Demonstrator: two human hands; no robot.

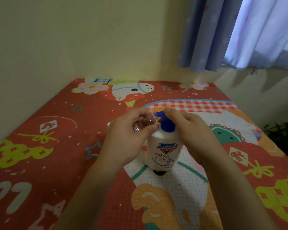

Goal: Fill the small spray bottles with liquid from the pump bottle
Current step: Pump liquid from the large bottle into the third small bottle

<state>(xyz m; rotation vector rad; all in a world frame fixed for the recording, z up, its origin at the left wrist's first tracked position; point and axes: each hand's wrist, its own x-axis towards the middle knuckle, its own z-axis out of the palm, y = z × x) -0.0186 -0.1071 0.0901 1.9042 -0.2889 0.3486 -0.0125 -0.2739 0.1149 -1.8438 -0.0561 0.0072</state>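
The left hand [130,138] grips a tilted small spray bottle [143,122] at the blue nozzle [158,114], at nine o'clock of the pump bottle [164,151]. The right hand [189,130] curls over the pump head; a misaligned mouth would likely spill soap onto the mat [48,146].

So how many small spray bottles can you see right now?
1 for sure: a clear small spray bottle held tilted in the left hand, its mouth at the blue pump's nozzle. A white object peeks out behind that hand; it may be another, but it's mostly hidden.

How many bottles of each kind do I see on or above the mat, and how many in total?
Pump bottle, white with blue pump: 1
Small clear bottle, held in the left hand: 1
Total: 2
A small white thing behind the left hand is too hidden to count.
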